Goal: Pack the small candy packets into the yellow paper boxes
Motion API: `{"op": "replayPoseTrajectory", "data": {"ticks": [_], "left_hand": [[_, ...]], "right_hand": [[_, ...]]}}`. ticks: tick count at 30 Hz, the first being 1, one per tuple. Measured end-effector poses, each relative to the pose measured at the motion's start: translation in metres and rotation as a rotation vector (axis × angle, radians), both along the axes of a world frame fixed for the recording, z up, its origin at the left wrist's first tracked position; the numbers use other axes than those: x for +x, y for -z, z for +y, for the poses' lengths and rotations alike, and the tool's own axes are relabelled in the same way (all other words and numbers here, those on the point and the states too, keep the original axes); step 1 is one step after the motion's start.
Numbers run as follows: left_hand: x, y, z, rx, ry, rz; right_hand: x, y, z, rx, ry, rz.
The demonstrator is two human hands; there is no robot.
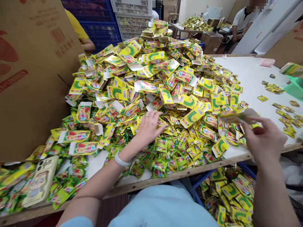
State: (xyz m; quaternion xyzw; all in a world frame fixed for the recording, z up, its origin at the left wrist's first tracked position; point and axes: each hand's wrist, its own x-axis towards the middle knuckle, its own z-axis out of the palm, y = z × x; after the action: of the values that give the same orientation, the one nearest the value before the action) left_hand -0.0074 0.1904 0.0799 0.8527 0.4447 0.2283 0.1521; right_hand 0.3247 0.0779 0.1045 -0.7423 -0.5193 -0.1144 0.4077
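My left hand (149, 126) reaches into the front of the heap. Its thumb stands apart from the fingers, and no item shows in its grip. Around it lie small yellow sachets (189, 142) and green sachets (161, 145). In my right hand (265, 137), pinched between thumb and fingers, is a small yellow candy box (233, 115), held above the right side of the heap and blurred by motion. Behind both hands rises a big pile of similar yellow boxes (146, 86), many with white end flaps open.
A large cardboard carton (35, 82) stands at the left. A phone in a case (41, 181) lies on sachets. Below the wooden table edge (184, 173) sits a blue crate (196, 190) of boxes. A green container (294, 88) is at the right. Other people sit beyond the table.
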Motion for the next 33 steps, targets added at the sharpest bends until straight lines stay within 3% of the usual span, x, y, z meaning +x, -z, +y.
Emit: {"op": "replayPoseTrajectory", "data": {"ticks": [1,2,5,7,9,12,16,19,22,25,28,33], "left_hand": [[-0.002,0.004,0.012,0.033,-0.094,0.1],[-0.004,0.008,0.021,0.041,-0.152,0.19],[-0.005,0.021,0.034,0.039,-0.15,0.303],[-0.005,0.026,0.033,0.058,-0.112,0.246],[-0.006,0.027,0.03,0.029,-0.104,0.12],[-0.012,0.024,0.026,-0.116,-0.147,-0.185],[-0.012,0.021,0.021,-0.341,-0.148,-0.607],[0.001,0.022,0.011,-0.536,-0.064,-0.819],[0.017,0.023,-0.005,-0.664,-0.019,-0.897],[0.029,0.02,-0.021,-0.728,0.06,-0.891],[0.035,0.016,-0.033,-0.628,0.106,-0.807],[0.059,0.009,-0.032,-0.232,0.2,-0.549]], "right_hand": [[0.005,0.0,0.005,0.032,0.066,-0.095],[0.001,0.003,0.009,0.022,0.036,-0.132],[-0.049,0.03,0.015,-0.209,-0.399,0.02],[-0.095,0.055,0.015,-0.36,-0.562,0.063],[-0.132,0.077,0.014,-0.415,-0.575,0.168],[-0.153,0.094,0.016,-0.426,-0.578,0.313],[-0.138,0.082,0.025,-0.359,-0.585,0.433],[-0.13,0.06,0.032,-0.197,-0.579,0.777],[-0.138,0.044,0.039,-0.152,-0.659,1.043],[-0.147,0.043,0.045,-0.102,-0.641,0.996],[-0.146,0.051,0.044,-0.019,-0.571,0.943],[-0.125,0.068,0.026,-0.132,-0.742,1.178]]}}
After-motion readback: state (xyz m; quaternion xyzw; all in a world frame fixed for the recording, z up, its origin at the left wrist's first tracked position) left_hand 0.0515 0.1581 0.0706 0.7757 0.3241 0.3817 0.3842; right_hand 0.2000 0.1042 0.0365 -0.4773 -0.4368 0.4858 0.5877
